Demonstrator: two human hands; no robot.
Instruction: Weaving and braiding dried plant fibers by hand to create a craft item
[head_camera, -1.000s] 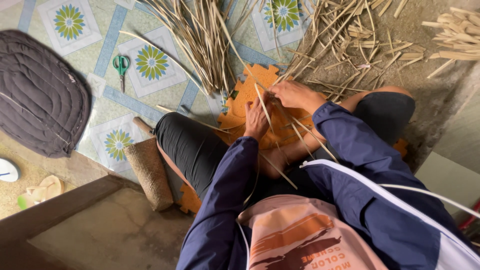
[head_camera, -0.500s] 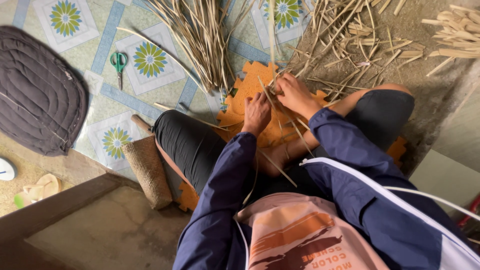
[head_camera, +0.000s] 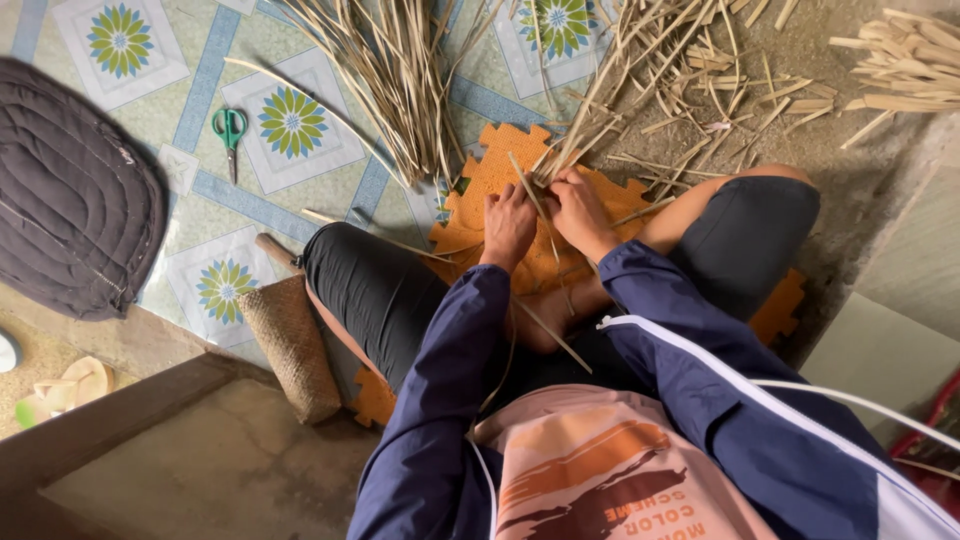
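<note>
I sit cross-legged on an orange foam mat (head_camera: 490, 180). My left hand (head_camera: 508, 226) and my right hand (head_camera: 577, 209) are close together over the mat, both pinching thin dry leaf strips (head_camera: 535, 205) that cross between them. Loose ends of the strips run down over my ankle and lap. A fan of long pale strips (head_camera: 400, 70) lies just beyond my hands.
Green-handled scissors (head_camera: 230, 128) lie on the patterned floor sheet at left. A dark quilted bag (head_camera: 70, 190) sits far left. A small woven pouch (head_camera: 292, 345) rests by my left knee. Cut strip scraps (head_camera: 900, 65) litter the bare floor at upper right.
My right hand has drawn back toward me and closer to the left hand, pulling the strips with it. The left hand stayed almost in place.
</note>
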